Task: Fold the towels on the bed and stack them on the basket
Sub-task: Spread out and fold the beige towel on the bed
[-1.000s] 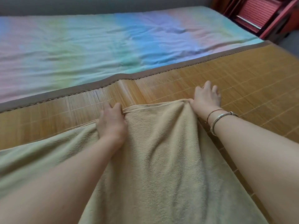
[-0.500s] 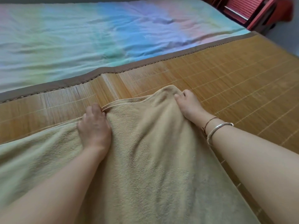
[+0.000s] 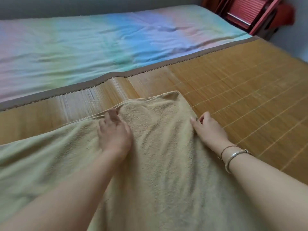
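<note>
Here both hands [image 3: 115, 132] [image 3: 208, 129] rest on the beige towel [image 3: 166, 164].

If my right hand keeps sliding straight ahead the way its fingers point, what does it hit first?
Probably the towel's far corner: the right hand lies on the towel's right edge, fingers pointing up along it. Beyond is bare bamboo mat.

Bamboo mat [image 3: 241, 90] bare ahead and to right of my hands; open passage there. Towel [image 3: 166, 164] covers near mat, spreading left. Beyond mat's border, pastel sheet [image 3: 100, 47] flat, only wrinkles. Red wooden furniture [image 3: 250, 12] blocks far right corner.
</note>
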